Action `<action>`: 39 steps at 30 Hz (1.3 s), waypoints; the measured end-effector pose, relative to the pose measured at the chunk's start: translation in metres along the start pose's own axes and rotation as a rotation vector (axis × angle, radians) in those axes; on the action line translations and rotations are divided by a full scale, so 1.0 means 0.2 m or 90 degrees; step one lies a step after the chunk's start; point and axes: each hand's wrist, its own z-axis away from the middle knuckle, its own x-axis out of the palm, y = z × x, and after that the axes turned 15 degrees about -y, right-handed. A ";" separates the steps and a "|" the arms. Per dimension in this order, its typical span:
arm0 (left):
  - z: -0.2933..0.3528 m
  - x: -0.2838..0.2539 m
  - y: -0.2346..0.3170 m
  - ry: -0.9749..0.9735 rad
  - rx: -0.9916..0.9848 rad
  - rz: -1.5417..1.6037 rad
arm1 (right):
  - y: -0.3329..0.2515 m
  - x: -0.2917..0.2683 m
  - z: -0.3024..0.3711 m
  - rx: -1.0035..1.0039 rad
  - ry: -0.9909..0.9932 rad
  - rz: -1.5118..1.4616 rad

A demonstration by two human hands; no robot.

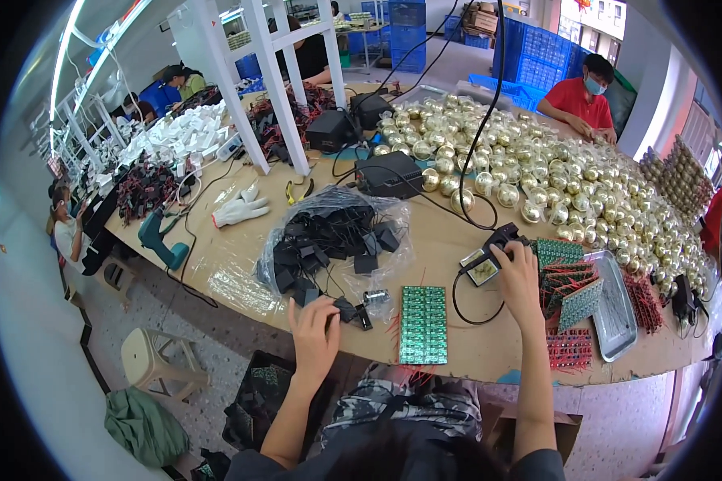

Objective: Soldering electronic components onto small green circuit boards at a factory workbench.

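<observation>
My left hand (314, 330) hovers at the table's near edge with its fingers bent and apart, beside small black boxes with wires (317, 255) heaped on a clear plastic bag. A small reel of solder wire (375, 297) lies just right of it. My right hand (518, 268) is closed at a black soldering iron stand (502, 235) with a small square tray (483, 272). A thin black cable loops beneath this hand; the soldering iron it appears to grip is mostly hidden by the fingers. Between my hands lies a green circuit board panel (423, 325) with red wires.
Stacked green boards (582, 303) and a metal tray (614, 309) sit at right, below a large heap of gold balls (553, 168). A white glove (241, 208), yellow pliers (299, 191), a power drill (164, 244) and black power units (389, 174) lie farther off. A co-worker (583, 100) sits across.
</observation>
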 end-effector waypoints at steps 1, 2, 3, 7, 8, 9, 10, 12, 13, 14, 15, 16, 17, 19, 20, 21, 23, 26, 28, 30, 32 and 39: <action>-0.01 -0.02 0.03 -0.001 -0.007 -0.003 | 0.01 0.05 -0.03 -0.005 -0.003 -0.004; -0.04 -0.05 0.07 0.035 -0.042 0.007 | 0.03 0.07 -0.05 -0.006 -0.007 0.002; -0.06 -0.06 0.10 0.071 -0.078 0.017 | 0.05 0.08 -0.06 -0.006 -0.011 0.008; -0.07 -0.07 0.08 0.028 -0.054 0.057 | 0.07 0.12 -0.08 -0.013 -0.017 0.018; -0.07 -0.07 0.07 0.028 -0.055 0.056 | 0.08 0.13 -0.09 -0.028 -0.012 0.032; -0.08 -0.07 0.07 -0.001 -0.043 0.038 | 0.08 0.13 -0.10 -0.042 -0.007 0.046; -0.09 -0.06 0.06 -0.030 -0.030 0.024 | 0.08 0.12 -0.10 -0.040 -0.009 0.048; -0.12 -0.05 0.03 -0.031 -0.012 0.013 | 0.08 0.09 -0.10 -0.045 0.003 0.001; -0.13 -0.04 0.02 -0.026 0.001 -0.007 | 0.06 0.08 -0.09 -0.045 0.002 0.000; -0.14 -0.04 0.02 -0.027 0.001 -0.007 | 0.04 0.06 -0.08 -0.050 0.034 -0.053; -0.16 -0.04 0.02 0.017 -0.031 0.081 | 0.02 0.04 -0.07 -0.054 0.065 -0.107; -0.16 -0.04 0.02 0.061 -0.065 0.170 | -0.01 0.01 -0.05 -0.053 0.063 -0.107; -0.18 -0.05 0.02 0.057 -0.064 0.173 | -0.03 -0.02 -0.03 -0.040 0.126 -0.200; -0.23 -0.08 0.06 0.057 -0.052 0.244 | -0.06 -0.11 0.05 -0.022 0.245 -0.278; -0.24 -0.08 0.06 0.045 -0.051 0.251 | -0.06 -0.14 0.09 0.002 0.298 -0.268; -0.25 -0.07 0.07 0.043 -0.053 0.253 | -0.07 -0.15 0.12 0.027 0.350 -0.258; -0.27 -0.04 0.10 0.023 -0.088 0.380 | -0.02 -0.09 0.21 0.092 0.474 -0.344; -0.29 0.02 0.15 0.000 -0.081 0.384 | 0.01 -0.07 0.36 0.153 0.516 -0.474; -0.29 0.03 0.20 -0.025 -0.103 0.433 | 0.03 -0.05 0.48 0.241 0.479 -0.580; -0.28 0.06 0.22 -0.053 -0.122 0.483 | -0.01 -0.04 0.57 0.213 0.498 -0.704; -0.25 0.11 0.22 -0.017 -0.123 0.475 | -0.05 -0.04 0.61 0.177 0.534 -0.883; -0.20 0.16 0.27 -0.021 0.078 0.060 | -0.09 0.02 0.67 0.210 0.493 -1.109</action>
